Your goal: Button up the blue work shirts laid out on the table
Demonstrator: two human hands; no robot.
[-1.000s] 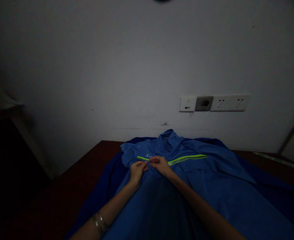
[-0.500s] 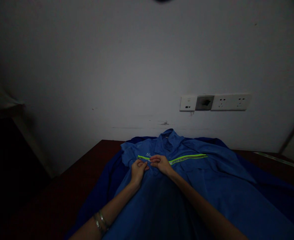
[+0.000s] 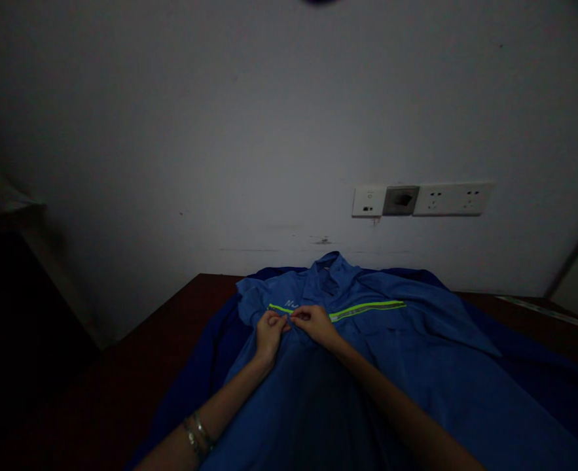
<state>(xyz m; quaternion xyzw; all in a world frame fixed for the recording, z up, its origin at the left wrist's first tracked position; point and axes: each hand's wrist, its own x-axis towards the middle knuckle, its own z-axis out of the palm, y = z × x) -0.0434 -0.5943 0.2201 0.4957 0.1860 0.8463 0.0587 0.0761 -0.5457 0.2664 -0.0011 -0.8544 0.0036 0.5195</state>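
Observation:
A light blue work shirt (image 3: 431,379) with a collar and a yellow-green reflective stripe (image 3: 367,307) lies spread out before me. My left hand (image 3: 270,337) pinches the shirt's cloth just below the stripe, on the left side of the chest. Close beside it, my right hand (image 3: 315,324) also has its fingertips closed on the cloth, nearly touching the left fingers. What exactly sits between the fingertips is too small and dark to make out. White lettering shows above the stripe. Two bracelets are on my left wrist.
Under the shirt lies a darker blue garment (image 3: 220,340) on a dark red table (image 3: 165,327). Behind stands a pale wall with a row of switches and sockets (image 3: 448,199). A long thin strip (image 3: 544,311) lies at the table's right. The room is dim.
Both hands stay at the same spot on the shirt. My right fingertips have curled and shifted slightly left and down. The view has moved a little.

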